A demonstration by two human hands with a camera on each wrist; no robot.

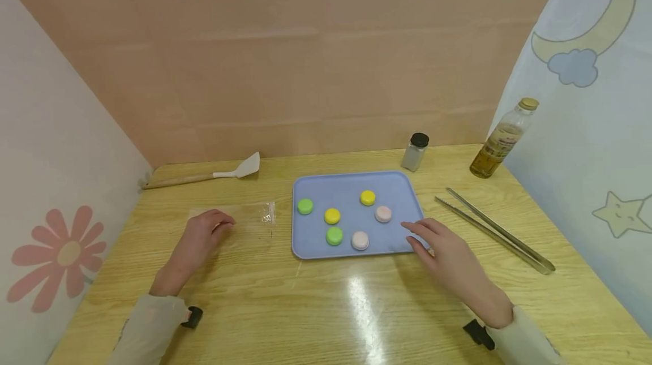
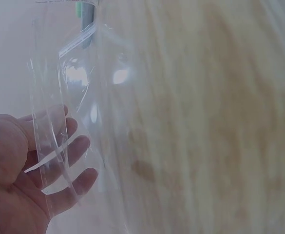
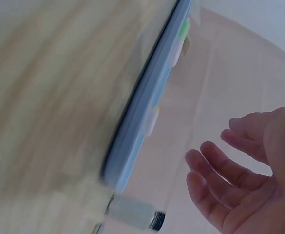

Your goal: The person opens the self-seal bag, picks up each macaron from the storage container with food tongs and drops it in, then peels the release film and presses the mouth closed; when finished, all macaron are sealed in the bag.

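A clear zip bag point(image 1: 254, 223) lies on the table left of the tray. My left hand point(image 1: 201, 237) holds it near its left end. In the left wrist view the bag's creased plastic point(image 2: 49, 131) crosses the fingers. Beside it, a blue tray point(image 1: 331, 185) carries two green macarons point(image 1: 305, 206), two yellow macarons point(image 1: 332, 216) and two pale pink macarons point(image 1: 360, 240). My right hand point(image 1: 448, 257) hovers at the tray's right edge, fingers loosely bent. Nothing sits between them in the right wrist view, where the tray's side point(image 3: 137, 117) is apart from the hand.
A white spatula point(image 1: 244, 168) with a wooden handle lies at the back left. Behind the tray's right corner stands a black-capped jar point(image 1: 414, 155). Metal tongs point(image 1: 501, 235) lie at the right, in front of a bottle point(image 1: 499, 144) of amber liquid. Printed sheets wall three sides.
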